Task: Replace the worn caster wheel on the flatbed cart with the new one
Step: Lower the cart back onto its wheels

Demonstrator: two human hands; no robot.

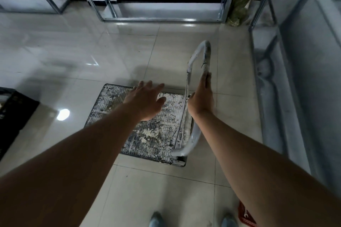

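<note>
The flatbed cart (110,101) stands upright on the tiled floor in front of me, its ribbed deck dirty with white splatter. Its grey tubular handle (206,51) rises from the right end of the deck. My right hand (202,96) is closed around the handle's near tube, just below the top bend. My left hand (145,99) hovers over the far part of the deck, fingers spread, holding nothing. The cart's caster wheels are hidden under the deck, and no loose wheel is in sight.
Metal shelving frames stand at the back (158,18) and along the right (276,61). A black crate (13,114) sits at the left edge. A red tray holding a wrench (246,215) lies by my right foot. A green bundle (239,0) leans in the far corner.
</note>
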